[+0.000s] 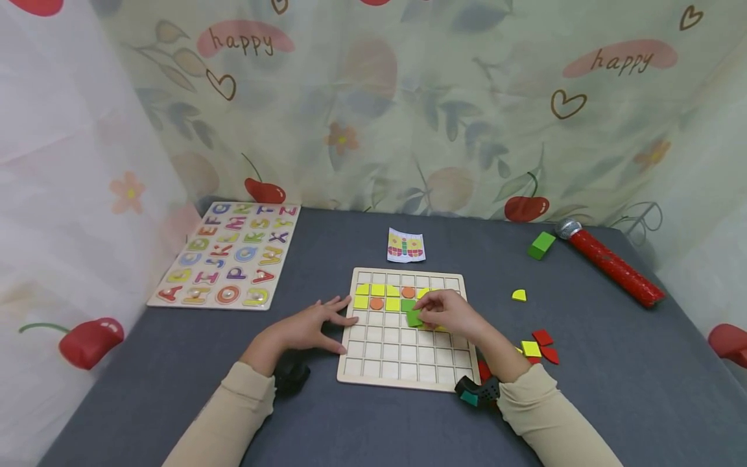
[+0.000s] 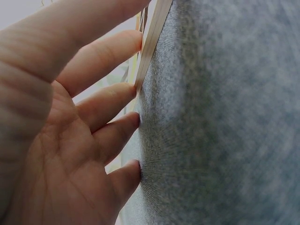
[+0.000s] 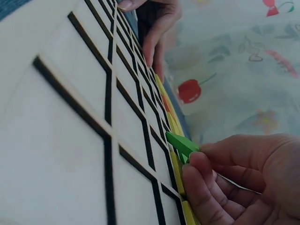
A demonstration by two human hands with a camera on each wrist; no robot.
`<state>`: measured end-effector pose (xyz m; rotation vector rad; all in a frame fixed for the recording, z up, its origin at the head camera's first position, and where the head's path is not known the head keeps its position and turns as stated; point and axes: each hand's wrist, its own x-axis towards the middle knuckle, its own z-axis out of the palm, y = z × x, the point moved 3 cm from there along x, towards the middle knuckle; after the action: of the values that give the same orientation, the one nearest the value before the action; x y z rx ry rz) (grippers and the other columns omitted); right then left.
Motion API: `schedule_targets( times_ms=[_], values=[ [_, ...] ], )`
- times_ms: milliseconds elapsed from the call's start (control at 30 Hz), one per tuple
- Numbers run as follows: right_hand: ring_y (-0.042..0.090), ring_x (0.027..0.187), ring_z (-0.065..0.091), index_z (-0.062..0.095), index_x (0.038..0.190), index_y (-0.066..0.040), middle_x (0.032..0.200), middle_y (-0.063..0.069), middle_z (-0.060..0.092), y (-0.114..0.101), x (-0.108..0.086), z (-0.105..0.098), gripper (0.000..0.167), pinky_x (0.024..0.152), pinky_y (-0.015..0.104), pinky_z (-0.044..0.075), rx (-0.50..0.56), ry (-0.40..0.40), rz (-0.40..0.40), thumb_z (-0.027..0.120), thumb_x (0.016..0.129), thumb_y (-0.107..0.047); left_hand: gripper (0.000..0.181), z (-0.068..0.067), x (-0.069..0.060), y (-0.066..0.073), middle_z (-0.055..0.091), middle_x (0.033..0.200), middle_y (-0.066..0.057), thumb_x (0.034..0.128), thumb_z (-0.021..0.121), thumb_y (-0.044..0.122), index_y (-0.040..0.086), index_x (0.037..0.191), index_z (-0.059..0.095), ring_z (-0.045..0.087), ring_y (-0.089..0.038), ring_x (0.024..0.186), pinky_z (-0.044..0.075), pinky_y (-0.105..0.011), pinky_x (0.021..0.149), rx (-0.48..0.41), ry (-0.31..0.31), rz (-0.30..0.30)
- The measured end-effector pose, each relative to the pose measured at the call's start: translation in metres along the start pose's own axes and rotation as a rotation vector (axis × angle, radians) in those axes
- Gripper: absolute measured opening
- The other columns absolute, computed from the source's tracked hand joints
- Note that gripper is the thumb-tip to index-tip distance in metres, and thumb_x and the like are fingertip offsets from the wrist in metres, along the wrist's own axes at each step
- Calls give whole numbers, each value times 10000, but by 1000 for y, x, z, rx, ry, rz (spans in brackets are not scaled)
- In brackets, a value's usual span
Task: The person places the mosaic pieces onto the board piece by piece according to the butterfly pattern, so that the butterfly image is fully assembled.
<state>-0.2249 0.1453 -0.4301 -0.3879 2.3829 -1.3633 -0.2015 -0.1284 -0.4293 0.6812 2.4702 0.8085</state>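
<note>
A wooden grid board (image 1: 392,370) lies on the table, its upper rows holding yellow tiles (image 1: 378,290), round orange pieces (image 1: 377,303) and one green tile (image 1: 406,305). Between thumb and fingers my right hand (image 1: 448,311) pinches another green square tile (image 1: 414,318), which is tilted over the grid in the right wrist view. That hand hides part of the tiled rows. My left hand (image 1: 309,324) is spread at the board's left edge, fingertips touching the rim and the table. Behind the board lies a small card (image 1: 405,247) with a butterfly-like pattern.
An alphabet puzzle board (image 1: 224,259) lies at the back left. To the right are a red microphone (image 1: 613,263), a green block (image 1: 541,245) and a yellow quarter-round tile (image 1: 519,296). Red tiles (image 1: 543,337) and a yellow tile (image 1: 530,349) lie beside my right forearm.
</note>
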Motion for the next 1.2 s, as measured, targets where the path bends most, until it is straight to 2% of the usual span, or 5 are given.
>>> schedule_targets(
  times_ms=[167, 333, 533, 867, 1200],
  values=[
    [129, 628, 583, 677, 981, 14, 777, 76, 627, -4, 1, 4, 172, 604, 252, 523, -54, 55, 30, 654, 850, -95, 659, -1, 0, 1, 185, 1562, -31, 754, 764, 333, 202, 1346, 506, 36, -265, 1461, 4, -525, 1168, 4, -4, -7],
    [118, 587, 560, 704, 928, -11, 709, 48, 620, -9, 3, 8, 145, 562, 245, 481, -162, 98, 10, 686, 830, -116, 657, -2, -1, 1, 183, 1563, -33, 757, 762, 329, 196, 1346, 505, 35, -267, 1461, 1, -531, 1165, 0, -3, -11],
    [101, 537, 505, 711, 834, -42, 634, 32, 592, -15, 5, 14, 75, 516, 228, 430, -229, 111, -30, 703, 820, -115, 656, 0, 0, 0, 187, 1562, -34, 755, 763, 328, 195, 1344, 507, 45, -260, 1461, 7, -528, 1167, 5, -4, -3],
    [116, 628, 527, 702, 838, -57, 731, 28, 618, -15, 0, 11, 48, 585, 241, 462, -244, 124, -38, 704, 811, -97, 660, 0, 1, 1, 186, 1563, -27, 751, 765, 336, 203, 1344, 508, 37, -262, 1462, 5, -529, 1166, 1, -8, -9],
    [146, 698, 534, 699, 878, -42, 787, 42, 628, 3, -34, -11, 99, 599, 223, 477, -191, 100, -6, 709, 807, -111, 658, -1, 0, 1, 189, 1562, -48, 757, 762, 324, 183, 1346, 505, 50, -276, 1460, 16, -534, 1165, 1, -2, 3]
  ],
)
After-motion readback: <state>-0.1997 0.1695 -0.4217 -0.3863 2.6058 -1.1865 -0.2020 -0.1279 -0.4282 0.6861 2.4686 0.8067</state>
